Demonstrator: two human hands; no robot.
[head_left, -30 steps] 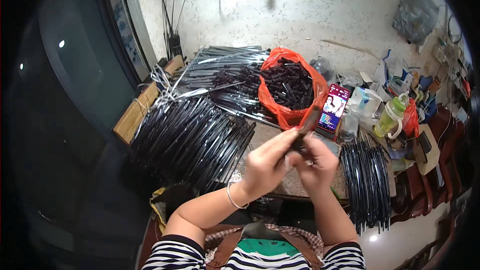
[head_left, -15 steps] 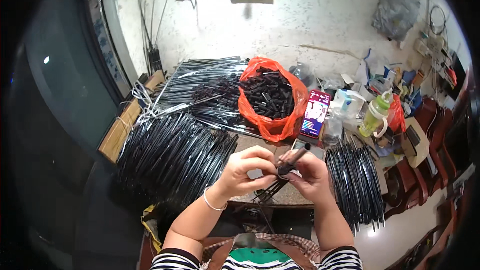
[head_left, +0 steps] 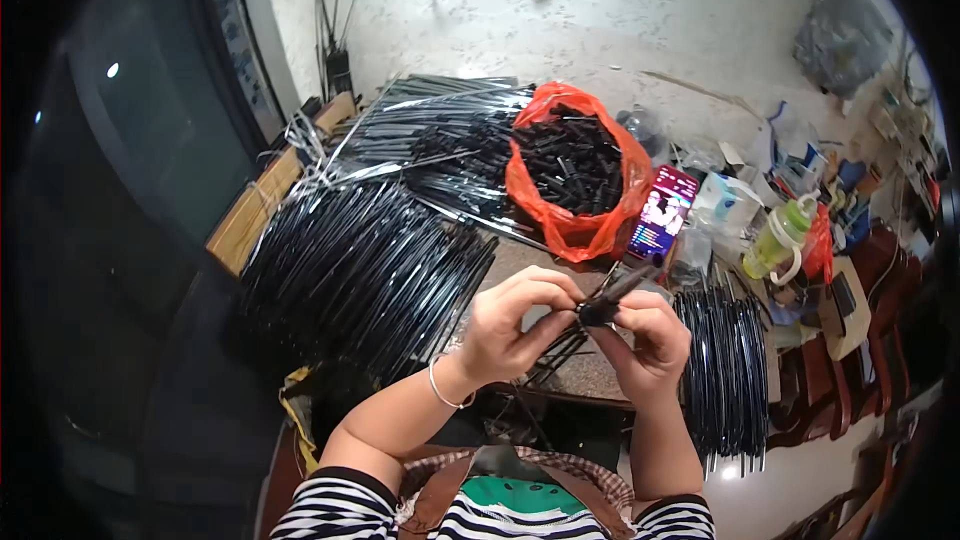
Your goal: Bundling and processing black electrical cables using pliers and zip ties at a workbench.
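Over a cluttered workbench, the left hand (head_left: 515, 325) and right hand (head_left: 648, 340) both pinch a short black plastic fitting (head_left: 605, 302), fingers clenched around it between them. A slipping grip could drop it among the black rods (head_left: 360, 260). Since the earlier frame, the hands sit lower, farther from the orange bag (head_left: 570, 175).

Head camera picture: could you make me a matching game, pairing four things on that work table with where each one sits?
Things:
1. orange bag
2. phone
3. green bottle
4. small black part

Places:
A. pinched between the left hand and right hand
B. far right, among the clutter
C. behind the hands, full of short black pieces
D. lit up, leaning just right of the bag

Pairs: 1-C, 2-D, 3-B, 4-A
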